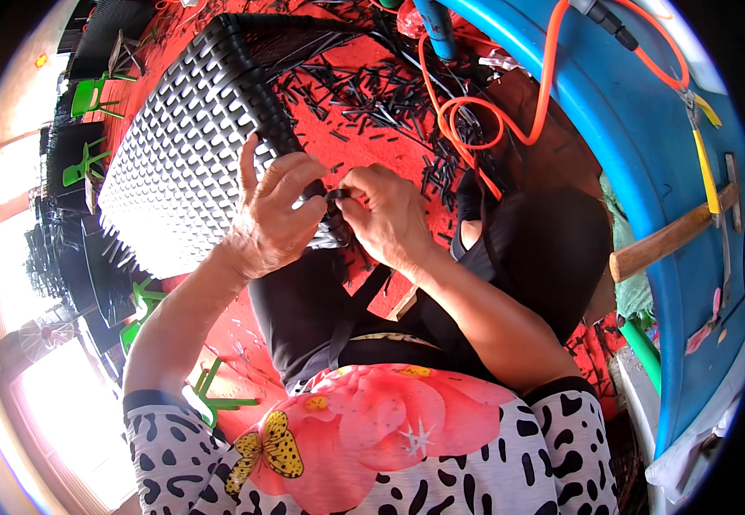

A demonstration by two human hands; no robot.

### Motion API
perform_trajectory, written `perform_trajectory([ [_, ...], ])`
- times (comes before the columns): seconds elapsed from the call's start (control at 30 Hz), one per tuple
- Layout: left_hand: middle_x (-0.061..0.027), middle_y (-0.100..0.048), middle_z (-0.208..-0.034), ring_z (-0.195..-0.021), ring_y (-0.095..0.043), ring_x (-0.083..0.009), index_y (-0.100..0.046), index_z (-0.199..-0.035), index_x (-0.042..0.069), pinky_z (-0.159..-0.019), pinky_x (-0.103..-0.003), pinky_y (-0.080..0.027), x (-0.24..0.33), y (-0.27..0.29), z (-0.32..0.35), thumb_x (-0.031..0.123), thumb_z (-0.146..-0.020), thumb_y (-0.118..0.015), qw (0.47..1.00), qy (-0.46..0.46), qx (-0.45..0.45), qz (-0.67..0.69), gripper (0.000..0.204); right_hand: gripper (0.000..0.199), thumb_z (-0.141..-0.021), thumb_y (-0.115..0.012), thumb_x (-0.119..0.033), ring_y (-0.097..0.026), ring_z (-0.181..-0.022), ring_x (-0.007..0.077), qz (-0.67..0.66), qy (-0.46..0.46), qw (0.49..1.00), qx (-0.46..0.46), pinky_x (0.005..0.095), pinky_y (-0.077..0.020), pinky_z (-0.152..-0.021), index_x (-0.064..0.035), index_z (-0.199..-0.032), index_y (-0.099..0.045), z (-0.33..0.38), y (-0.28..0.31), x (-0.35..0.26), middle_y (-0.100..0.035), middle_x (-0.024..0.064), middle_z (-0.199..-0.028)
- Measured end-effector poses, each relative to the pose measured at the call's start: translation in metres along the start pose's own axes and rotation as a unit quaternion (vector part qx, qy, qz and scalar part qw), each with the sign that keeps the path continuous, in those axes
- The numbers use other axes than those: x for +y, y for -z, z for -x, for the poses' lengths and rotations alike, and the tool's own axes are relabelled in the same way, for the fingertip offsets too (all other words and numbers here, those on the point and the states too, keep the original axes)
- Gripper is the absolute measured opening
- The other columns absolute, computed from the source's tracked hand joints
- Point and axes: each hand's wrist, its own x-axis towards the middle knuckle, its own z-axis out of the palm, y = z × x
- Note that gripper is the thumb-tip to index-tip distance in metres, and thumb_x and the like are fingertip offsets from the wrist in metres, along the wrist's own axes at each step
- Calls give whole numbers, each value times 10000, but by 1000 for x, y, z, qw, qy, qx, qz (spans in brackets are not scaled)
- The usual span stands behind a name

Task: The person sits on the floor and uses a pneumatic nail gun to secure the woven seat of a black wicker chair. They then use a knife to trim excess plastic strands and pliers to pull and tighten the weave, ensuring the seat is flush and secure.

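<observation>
A black plastic weaving strip curls between my two hands, at the edge of a black woven panel. My left hand rests against the panel's corner, index finger raised, thumb and another finger closed around the strip. With thumb and fingertips, my right hand pinches the strip's other side just to the right. The panel leans in front of my legs, its weave glossy and bright where light falls on it. Exactly how the strip enters the weave is hidden by my fingers.
Many cut black strip pieces litter the red floor. On the right, a blue table bears a wooden-handled hammer and a yellow-handled tool. An orange hose loops down beside it. Green chairs stand at left.
</observation>
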Motion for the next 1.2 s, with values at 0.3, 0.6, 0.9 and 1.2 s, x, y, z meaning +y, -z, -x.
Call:
perform_trajectory([
  [0.3,-108,-555,-1101,-1094,-526,-284,-576,-731,69,-1040,-573,-205,21,-12,14,35,-644,-655,994,72,74,-38,123,171,-701,-613,-31,-642,-743,209,-289,-222,931,-28,313,-502,-689,14,-864,-639,-3,-30,28,-659,117,-796],
  [0.6,-155,-561,-1120,-1111,-498,-330,-588,-745,40,-980,-487,-292,44,-16,11,69,-661,-673,984,151,79,-47,123,191,-721,-628,-31,-619,-728,171,-369,-235,898,-40,289,-492,-675,38,-899,-616,-1,-31,29,-647,97,-806],
  [0.9,-157,-550,-1114,-1113,-488,-361,-554,-757,5,-945,-464,-369,46,-18,17,-24,-678,-624,974,190,120,-24,109,173,-743,-626,-8,-646,-702,215,-94,-41,994,-36,322,-506,-646,5,-913,-598,-2,-11,8,-646,135,-782],
  [1.2,-162,-532,-1101,-1069,-500,-373,-547,-759,-5,-897,-471,-413,54,-26,32,-56,-663,-608,943,243,223,51,124,190,-705,-662,5,-606,-823,279,-96,177,979,-15,369,-494,-699,-55,-882,-630,-3,-3,2,-580,108,-891],
])
